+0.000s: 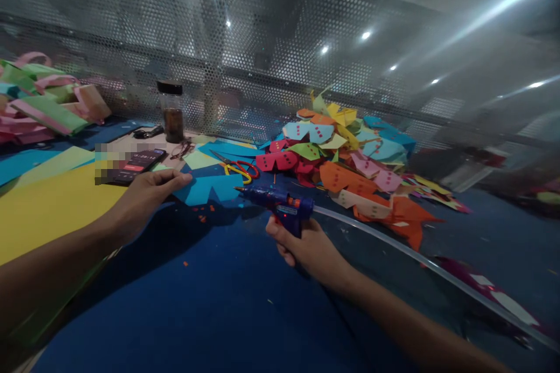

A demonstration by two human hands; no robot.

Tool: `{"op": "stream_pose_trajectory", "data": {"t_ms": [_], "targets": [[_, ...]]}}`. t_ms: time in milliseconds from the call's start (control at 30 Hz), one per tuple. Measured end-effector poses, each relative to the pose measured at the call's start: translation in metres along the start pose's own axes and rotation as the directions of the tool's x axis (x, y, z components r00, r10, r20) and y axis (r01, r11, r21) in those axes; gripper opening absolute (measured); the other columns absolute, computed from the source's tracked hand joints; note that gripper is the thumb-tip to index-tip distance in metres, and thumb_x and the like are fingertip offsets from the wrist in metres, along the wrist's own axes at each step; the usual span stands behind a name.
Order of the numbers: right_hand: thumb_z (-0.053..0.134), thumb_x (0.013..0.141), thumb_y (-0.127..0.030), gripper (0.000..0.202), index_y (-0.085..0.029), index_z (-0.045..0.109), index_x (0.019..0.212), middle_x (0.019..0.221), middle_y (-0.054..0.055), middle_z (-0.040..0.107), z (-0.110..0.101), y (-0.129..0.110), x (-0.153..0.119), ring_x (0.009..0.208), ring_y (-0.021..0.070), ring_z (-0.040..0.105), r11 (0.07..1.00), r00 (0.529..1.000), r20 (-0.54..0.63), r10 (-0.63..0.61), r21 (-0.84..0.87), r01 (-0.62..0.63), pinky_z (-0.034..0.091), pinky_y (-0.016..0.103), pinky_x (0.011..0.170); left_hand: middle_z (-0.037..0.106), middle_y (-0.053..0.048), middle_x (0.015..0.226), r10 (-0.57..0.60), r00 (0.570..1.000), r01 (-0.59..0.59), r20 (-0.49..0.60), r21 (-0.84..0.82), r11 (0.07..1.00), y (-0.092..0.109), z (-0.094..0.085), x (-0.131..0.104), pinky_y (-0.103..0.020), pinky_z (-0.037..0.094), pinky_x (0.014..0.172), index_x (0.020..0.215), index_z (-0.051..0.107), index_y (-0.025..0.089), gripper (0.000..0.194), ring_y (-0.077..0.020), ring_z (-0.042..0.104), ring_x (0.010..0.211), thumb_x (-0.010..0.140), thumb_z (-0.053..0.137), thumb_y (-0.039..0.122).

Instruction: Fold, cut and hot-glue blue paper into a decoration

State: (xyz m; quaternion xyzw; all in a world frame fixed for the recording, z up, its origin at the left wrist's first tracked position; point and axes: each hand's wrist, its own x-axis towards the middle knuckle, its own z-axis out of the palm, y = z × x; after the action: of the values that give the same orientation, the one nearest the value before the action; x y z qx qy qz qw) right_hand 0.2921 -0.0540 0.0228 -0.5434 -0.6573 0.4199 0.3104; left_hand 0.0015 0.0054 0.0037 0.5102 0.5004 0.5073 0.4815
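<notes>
My right hand (306,242) is wrapped round the grip of a blue hot glue gun (280,201), whose nozzle points left. A long clear glue stick (394,239) trails out of its back end towards the lower right. Between thumb and fingers my left hand (153,195) pinches the left end of a blue paper piece (207,189) with a V-shaped notch in its lower edge. The nozzle tip is close to the right end of this paper; whether they touch I cannot tell. Scissors (240,170) with red and yellow handles lie just behind the paper.
A heap of folded coloured paper pieces (345,145) rises at the back right. Pink and green paper shapes (48,99) are piled at the far left. A phone (139,164), a dark-lidded jar (172,116) and yellow sheets (56,204) lie or stand left. Perforated metal panelling (245,58) stands behind.
</notes>
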Motion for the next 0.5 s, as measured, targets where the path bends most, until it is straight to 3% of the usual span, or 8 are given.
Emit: {"op": "stream_pose_trajectory", "data": {"t_ms": [200, 400, 500], "targets": [[0.062, 0.085, -0.058, 0.039, -0.02, 0.057, 0.09, 0.058, -0.007, 0.048, 0.004, 0.001, 0.006, 0.043, 0.0075, 0.044, 1.0, 0.995, 0.1, 0.002, -0.004, -0.002, 0.034, 0.021, 0.042, 0.074, 0.0, 0.084, -0.012, 0.993, 0.006, -0.118, -0.051, 0.999, 0.006, -0.01, 0.009, -0.023, 0.052, 0.073, 0.08, 0.075, 0.019, 0.042, -0.0134, 0.065, 0.078, 0.064, 0.086, 0.056], [0.062, 0.09, -0.051, 0.033, -0.019, 0.059, 0.087, 0.053, -0.006, 0.049, 0.012, -0.006, 0.022, 0.045, 0.0082, 0.047, 0.986, 0.979, 0.195, 0.063, -0.165, -0.031, 0.037, 0.02, 0.046, 0.071, 0.001, 0.072, 0.02, 0.987, -0.012, -0.161, 0.054, 0.998, 0.009, -0.032, 0.01, -0.024, 0.052, 0.071, 0.07, 0.074, 0.019, 0.042, -0.0129, 0.063, 0.07, 0.056, 0.088, 0.056], [0.061, 0.09, -0.053, 0.035, -0.019, 0.059, 0.084, 0.053, -0.005, 0.051, 0.017, -0.01, 0.029, 0.045, 0.0087, 0.049, 0.974, 0.973, 0.218, 0.078, -0.223, -0.028, 0.038, 0.021, 0.046, 0.072, 0.0, 0.075, 0.003, 0.985, 0.003, -0.174, 0.036, 0.999, 0.004, -0.041, 0.012, -0.027, 0.054, 0.074, 0.074, 0.076, 0.02, 0.039, -0.0151, 0.064, 0.073, 0.059, 0.086, 0.055]]}}
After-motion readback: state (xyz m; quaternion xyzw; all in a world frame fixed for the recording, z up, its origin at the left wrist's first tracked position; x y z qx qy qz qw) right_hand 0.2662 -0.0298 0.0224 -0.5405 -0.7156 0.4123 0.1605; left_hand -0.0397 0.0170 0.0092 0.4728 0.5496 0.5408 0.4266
